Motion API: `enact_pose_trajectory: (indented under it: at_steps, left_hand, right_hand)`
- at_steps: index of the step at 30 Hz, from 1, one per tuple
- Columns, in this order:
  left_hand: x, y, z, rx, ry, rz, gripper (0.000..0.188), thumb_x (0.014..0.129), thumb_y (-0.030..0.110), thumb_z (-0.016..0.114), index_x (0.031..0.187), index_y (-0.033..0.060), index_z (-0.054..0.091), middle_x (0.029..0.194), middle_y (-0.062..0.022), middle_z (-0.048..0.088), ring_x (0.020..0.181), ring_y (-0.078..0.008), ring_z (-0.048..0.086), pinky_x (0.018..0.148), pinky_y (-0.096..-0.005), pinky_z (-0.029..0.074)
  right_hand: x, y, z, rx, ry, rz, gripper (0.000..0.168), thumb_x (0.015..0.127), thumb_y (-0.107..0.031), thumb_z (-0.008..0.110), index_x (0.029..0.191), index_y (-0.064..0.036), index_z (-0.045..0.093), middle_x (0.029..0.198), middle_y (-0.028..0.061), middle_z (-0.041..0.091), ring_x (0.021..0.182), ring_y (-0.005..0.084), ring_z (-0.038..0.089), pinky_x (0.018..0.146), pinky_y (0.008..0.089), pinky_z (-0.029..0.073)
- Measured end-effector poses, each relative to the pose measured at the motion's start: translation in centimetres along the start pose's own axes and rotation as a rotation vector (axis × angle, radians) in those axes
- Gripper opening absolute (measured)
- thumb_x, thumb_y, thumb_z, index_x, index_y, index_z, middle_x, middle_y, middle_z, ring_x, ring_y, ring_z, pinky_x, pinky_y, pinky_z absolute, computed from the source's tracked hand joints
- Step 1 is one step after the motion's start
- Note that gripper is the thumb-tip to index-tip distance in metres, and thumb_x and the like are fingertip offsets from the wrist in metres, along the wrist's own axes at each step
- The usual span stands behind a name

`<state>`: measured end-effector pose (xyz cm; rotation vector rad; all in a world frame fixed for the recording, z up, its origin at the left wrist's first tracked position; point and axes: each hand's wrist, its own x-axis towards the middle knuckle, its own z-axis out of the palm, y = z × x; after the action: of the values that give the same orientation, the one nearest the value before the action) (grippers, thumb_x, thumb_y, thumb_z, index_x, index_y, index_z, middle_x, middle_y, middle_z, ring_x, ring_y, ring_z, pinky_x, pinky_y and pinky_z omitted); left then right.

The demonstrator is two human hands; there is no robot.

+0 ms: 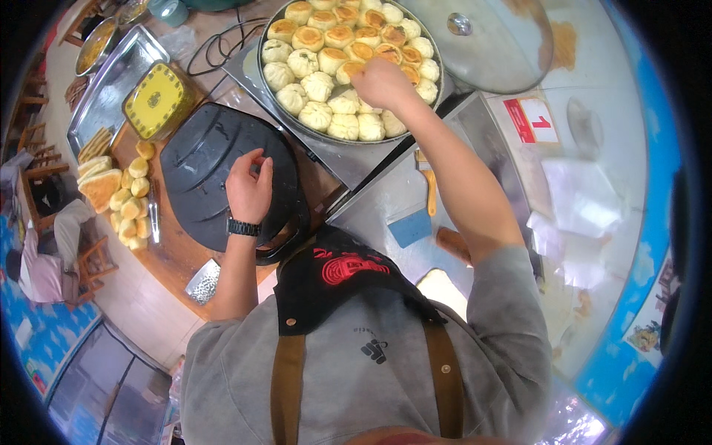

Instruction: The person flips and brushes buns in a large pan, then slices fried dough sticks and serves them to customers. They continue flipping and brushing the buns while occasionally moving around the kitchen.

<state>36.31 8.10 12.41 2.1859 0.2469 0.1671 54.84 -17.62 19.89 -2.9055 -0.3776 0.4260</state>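
Observation:
A large round pan (266, 83) is packed with stuffed buns; many at the back show browned tops, while those nearer me are pale. My right hand (384, 83) reaches over the pan's middle, its fingertips pinched at a browned bun (349, 71). A dark gap between buns shows just below those fingers, and my palm hides several buns. My left hand (248, 186), with a watch on the wrist, hovers above or rests on a black electric griddle lid (194, 161); I cannot tell which. Its fingers are loosely curled and hold nothing.
A glass lid (495, 44) lies right of the pan. A brush (430, 183) and a blue scraper (410, 227) lie nearer me. Small buns (130, 208), tongs (154, 217), a yellow-lidded box (154, 100) and a metal tray (100, 94) stand left. A person (41, 267) sits far left.

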Motion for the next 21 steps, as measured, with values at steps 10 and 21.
enact_pose_trajectory:
  at_steps: [10,21]
  left_hand:
    - [5.6,0.6,2.9,-0.166,0.026,0.147,0.027,0.093,0.009,0.066,0.118,-0.002,0.067,0.099,-0.016,0.07,0.084,-0.0265,0.068,0.076,-0.0347,0.054]
    - [16.8,2.2,12.6,-0.02,0.19,0.323,0.05,0.088,-0.001,0.054,0.136,-0.0143,0.047,0.129,-0.035,0.058,0.118,-0.0486,0.057,0.102,-0.0493,0.047]
  right_hand:
    - [-1.8,-0.5,3.4,0.23,0.014,0.209,0.039,0.094,-0.028,0.052,0.092,0.005,0.071,0.093,0.0287,0.07,0.09,0.0439,0.069,0.085,0.0478,0.055]
    - [0.0,-4.8,10.6,0.703,0.211,0.494,0.038,0.098,-0.03,0.053,0.096,0.003,0.071,0.099,0.028,0.069,0.101,0.0454,0.065,0.09,0.0496,0.051]
